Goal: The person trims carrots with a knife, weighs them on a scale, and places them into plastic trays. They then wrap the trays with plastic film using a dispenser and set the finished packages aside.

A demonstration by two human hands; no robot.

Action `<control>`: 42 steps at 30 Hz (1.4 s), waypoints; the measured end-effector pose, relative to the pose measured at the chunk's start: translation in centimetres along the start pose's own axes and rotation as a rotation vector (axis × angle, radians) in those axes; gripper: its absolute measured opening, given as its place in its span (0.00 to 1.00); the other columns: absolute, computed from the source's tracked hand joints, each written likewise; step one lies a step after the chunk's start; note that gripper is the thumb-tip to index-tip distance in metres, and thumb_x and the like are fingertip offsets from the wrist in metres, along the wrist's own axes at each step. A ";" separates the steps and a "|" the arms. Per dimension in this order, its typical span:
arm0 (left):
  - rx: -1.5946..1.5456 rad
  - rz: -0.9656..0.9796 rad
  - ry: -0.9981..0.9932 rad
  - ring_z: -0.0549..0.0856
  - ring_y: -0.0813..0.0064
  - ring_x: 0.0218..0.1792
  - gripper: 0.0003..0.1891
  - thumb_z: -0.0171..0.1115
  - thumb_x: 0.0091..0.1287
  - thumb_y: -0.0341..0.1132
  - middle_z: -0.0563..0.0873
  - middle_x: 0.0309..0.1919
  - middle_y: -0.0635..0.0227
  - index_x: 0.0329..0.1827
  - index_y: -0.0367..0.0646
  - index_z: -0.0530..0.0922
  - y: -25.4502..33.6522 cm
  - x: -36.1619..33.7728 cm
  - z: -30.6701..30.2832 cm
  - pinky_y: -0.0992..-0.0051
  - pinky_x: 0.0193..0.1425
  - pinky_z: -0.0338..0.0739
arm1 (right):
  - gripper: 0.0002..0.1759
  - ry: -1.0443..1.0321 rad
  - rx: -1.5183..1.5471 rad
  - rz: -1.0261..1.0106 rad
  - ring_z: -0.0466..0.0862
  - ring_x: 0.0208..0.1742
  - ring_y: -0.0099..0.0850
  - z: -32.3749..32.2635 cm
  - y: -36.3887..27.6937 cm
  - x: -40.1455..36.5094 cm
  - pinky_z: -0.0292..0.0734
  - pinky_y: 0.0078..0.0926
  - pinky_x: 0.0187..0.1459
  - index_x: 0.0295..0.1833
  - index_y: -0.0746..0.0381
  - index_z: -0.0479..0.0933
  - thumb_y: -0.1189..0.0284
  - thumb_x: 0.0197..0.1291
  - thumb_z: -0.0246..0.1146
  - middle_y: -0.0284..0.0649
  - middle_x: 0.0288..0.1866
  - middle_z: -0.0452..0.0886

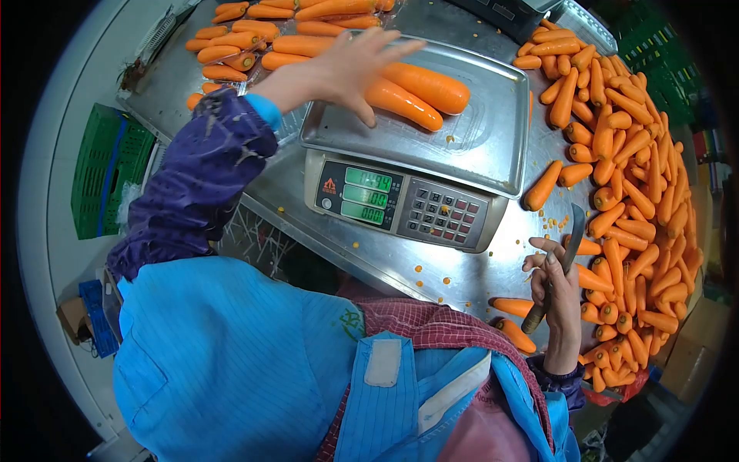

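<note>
My left hand (348,71) reaches across the scale tray with fingers spread, slightly blurred, and overlaps the near ends of two large carrots (433,86) there. These carrots lie side by side on the metal tray (493,138) of a digital scale (323,181). Green numbers glow on the scale's display (365,196). My right hand (560,289), at the lower right, is closed around a knife (576,235), its curved blade pointing away from me. Several loose carrots (517,335) lie close to that hand.
A big heap of carrots (639,154) covers the table's right side. Bagged carrots (235,46) lie at the upper left. Small carrot bits (419,269) dot the metal table (369,266). A green crate (112,169) stands at left, and a dark device (500,11) sits at the back.
</note>
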State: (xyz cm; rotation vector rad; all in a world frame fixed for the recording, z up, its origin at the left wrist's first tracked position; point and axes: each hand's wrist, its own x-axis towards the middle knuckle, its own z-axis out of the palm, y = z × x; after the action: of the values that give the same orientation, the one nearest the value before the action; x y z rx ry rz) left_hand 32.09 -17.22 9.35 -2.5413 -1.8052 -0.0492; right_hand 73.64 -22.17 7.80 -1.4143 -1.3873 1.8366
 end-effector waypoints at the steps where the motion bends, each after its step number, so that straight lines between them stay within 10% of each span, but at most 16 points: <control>1: 0.148 -0.008 -0.063 0.59 0.55 0.69 0.65 0.81 0.30 0.39 0.60 0.68 0.54 0.74 0.57 0.46 0.7 0.4 0.4 0.49 0.71 0.54 | 0.21 -0.004 0.004 0.001 0.66 0.15 0.14 0.1 0.0 0.1 0.58 0.10 0.14 0.53 0.65 0.72 0.59 0.66 0.55 0.36 0.28 0.78; 11: -0.049 0.038 -0.384 0.69 0.53 0.58 0.65 0.76 0.33 0.48 0.71 0.57 0.52 0.75 0.58 0.42 0.5 4.9 1.4 0.54 0.57 0.65 | 0.18 0.020 0.039 0.051 0.67 0.15 0.15 1.1 0.2 1.0 0.59 0.11 0.15 0.53 0.66 0.71 0.63 0.66 0.55 0.39 0.29 0.78; 20: -0.158 0.089 -0.203 0.70 0.57 0.53 0.55 0.71 0.36 0.43 0.73 0.49 0.56 0.73 0.53 0.52 -1.3 4.8 1.4 0.62 0.56 0.60 | 0.18 0.018 0.073 0.103 0.67 0.14 0.16 2.0 0.1 2.9 0.58 0.12 0.14 0.53 0.65 0.71 0.63 0.65 0.55 0.39 0.29 0.78; 30: 0.070 -0.223 0.113 0.68 0.54 0.59 0.51 0.70 0.36 0.41 0.73 0.54 0.59 0.70 0.53 0.57 -15.6 3.5 0.2 0.54 0.63 0.59 | 0.14 0.109 0.115 0.178 0.66 0.14 0.16 2.7 -0.5 4.7 0.60 0.12 0.14 0.52 0.68 0.70 0.72 0.65 0.51 0.41 0.29 0.79; 42: 0.079 -0.378 -0.169 0.62 0.56 0.67 0.54 0.71 0.39 0.32 0.65 0.65 0.65 0.72 0.61 0.51 -21.6 -1.0 6.5 0.44 0.63 0.57 | 0.14 0.144 0.098 0.208 0.65 0.13 0.17 3.0 -0.4 5.1 0.58 0.13 0.14 0.52 0.66 0.70 0.70 0.65 0.52 0.41 0.29 0.78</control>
State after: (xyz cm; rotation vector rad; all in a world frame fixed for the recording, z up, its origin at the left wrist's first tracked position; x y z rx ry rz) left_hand 11.47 -10.82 2.89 -2.1761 -2.2755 0.2326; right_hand 68.92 -19.20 5.73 -1.6562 -1.1012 1.8583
